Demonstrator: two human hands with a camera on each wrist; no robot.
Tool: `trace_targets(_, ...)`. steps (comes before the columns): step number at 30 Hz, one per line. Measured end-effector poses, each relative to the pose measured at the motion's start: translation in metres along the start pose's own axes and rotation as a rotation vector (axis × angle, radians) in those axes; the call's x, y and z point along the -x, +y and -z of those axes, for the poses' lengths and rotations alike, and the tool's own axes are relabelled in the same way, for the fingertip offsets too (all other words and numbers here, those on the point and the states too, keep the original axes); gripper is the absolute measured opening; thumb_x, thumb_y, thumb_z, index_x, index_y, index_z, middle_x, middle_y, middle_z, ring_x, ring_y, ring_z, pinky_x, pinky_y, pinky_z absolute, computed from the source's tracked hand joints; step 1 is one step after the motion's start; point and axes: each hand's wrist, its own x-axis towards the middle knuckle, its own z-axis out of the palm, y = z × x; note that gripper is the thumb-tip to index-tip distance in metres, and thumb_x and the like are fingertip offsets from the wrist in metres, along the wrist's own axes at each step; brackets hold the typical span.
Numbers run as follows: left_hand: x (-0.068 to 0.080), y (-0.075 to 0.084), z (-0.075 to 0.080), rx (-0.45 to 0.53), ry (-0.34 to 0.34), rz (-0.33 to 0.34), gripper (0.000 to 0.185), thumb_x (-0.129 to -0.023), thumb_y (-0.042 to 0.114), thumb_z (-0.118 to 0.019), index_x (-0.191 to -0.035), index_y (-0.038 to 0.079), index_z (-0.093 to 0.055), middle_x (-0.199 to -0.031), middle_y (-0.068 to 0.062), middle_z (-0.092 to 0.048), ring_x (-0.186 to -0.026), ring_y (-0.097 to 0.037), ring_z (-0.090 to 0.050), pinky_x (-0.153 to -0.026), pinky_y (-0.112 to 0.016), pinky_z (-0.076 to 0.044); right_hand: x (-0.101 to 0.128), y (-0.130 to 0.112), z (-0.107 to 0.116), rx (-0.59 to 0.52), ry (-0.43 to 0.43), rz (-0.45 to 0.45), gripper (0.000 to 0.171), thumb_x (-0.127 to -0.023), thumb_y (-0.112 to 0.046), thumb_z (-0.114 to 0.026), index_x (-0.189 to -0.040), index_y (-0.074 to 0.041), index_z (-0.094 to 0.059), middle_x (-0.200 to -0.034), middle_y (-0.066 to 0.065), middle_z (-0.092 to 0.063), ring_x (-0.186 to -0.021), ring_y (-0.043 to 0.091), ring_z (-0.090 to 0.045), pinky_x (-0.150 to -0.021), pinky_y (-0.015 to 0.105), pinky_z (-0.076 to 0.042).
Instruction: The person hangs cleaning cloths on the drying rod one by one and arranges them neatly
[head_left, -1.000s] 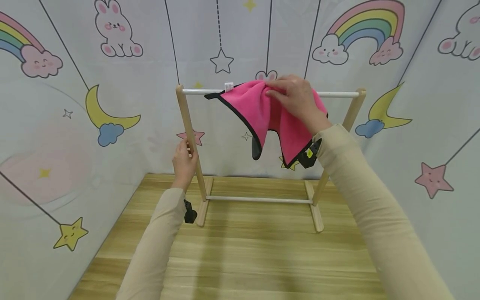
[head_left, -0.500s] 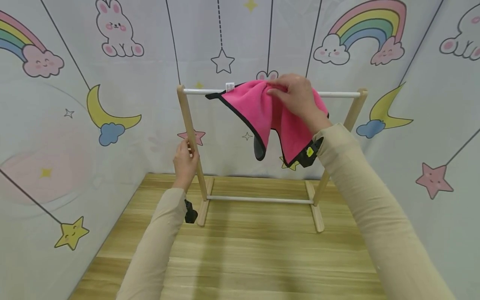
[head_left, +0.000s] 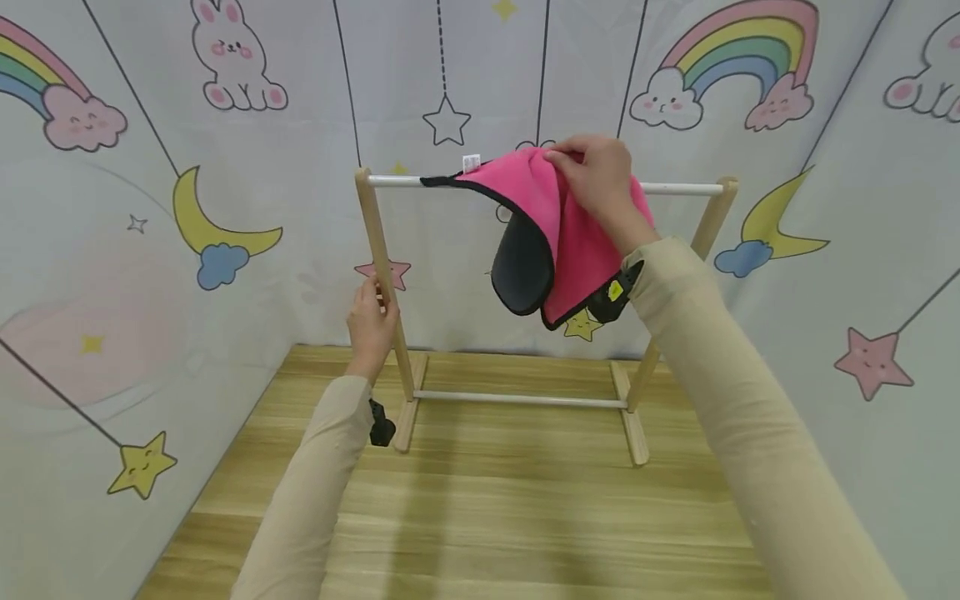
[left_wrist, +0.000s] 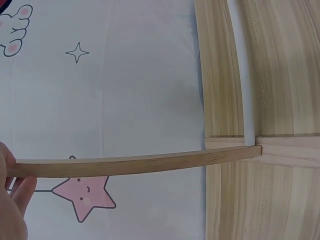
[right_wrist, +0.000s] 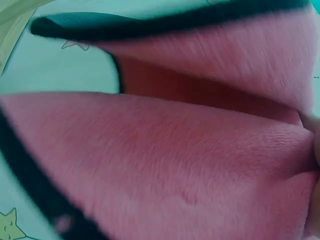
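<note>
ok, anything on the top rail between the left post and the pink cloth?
Nothing: the top rail is bare between the left post and the pink cloth, seen in the head view.

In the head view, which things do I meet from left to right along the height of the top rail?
Left wooden post → white label → pink cloth → right hand → right wooden post.

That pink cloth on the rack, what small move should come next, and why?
Probably lift the pink cloth a little higher, clear of the white rail. The right hand grips it bunched at the rail, one corner lies over the rail, and the left hand holds the rack's post.
</note>
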Motion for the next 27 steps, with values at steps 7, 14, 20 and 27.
trace_targets(7,0.0,0.002,0.0,-0.005,0.0,-0.002,0.038,-0.087,-0.001,-0.054,-0.123,-0.004,-0.045,-0.105,-0.023,-0.054,-0.089,-0.033,-0.059,-0.073,-0.039,-0.054,-0.003,-0.002,0.006,0.012,0.012,-0.153,0.034,-0.088,-0.037,-0.056,-0.108,-0.014,-0.068,-0.096,0.005,-0.067,-0.086,0.013,-0.055,-0.073,0.02,-0.045)
trace_targets(14,0.0,0.0,0.0,-0.017,0.009,-0.006,0.037,-0.086,-0.001,-0.054,-0.122,-0.003,-0.046,-0.104,-0.022,-0.054,-0.088,-0.032,-0.06,-0.072,-0.039,-0.054,-0.003,0.007,0.016,-0.011,-0.342,-0.084,0.039,-0.088,-0.042,-0.053,-0.114,-0.016,-0.066,-0.094,0.005,-0.061,-0.086,0.016,-0.049,-0.068,0.024,-0.044)
trace_targets(20,0.001,-0.002,0.001,0.042,-0.018,0.016,0.038,-0.088,0.001,-0.053,-0.125,0.0,-0.046,-0.106,-0.021,-0.054,-0.091,-0.031,-0.059,-0.075,-0.038,-0.054,-0.002,0.012,0.018,-0.005,-0.402,0.016,0.038,-0.087,-0.039,-0.056,-0.114,-0.014,-0.065,-0.092,0.008,-0.064,-0.081,0.018,-0.049,-0.061,0.025,-0.042)
trace_targets(27,0.002,0.009,0.001,0.054,0.203,-0.045,0.014,-0.085,0.005,-0.058,-0.096,-0.004,-0.055,-0.085,-0.017,-0.056,-0.078,-0.026,-0.058,-0.065,-0.035,-0.054,0.002,0.012,0.019,-0.015,-0.399,0.033,0.037,-0.087,-0.037,-0.058,-0.114,-0.012,-0.065,-0.093,0.007,-0.063,-0.08,0.018,-0.049,-0.06,0.025,-0.042)
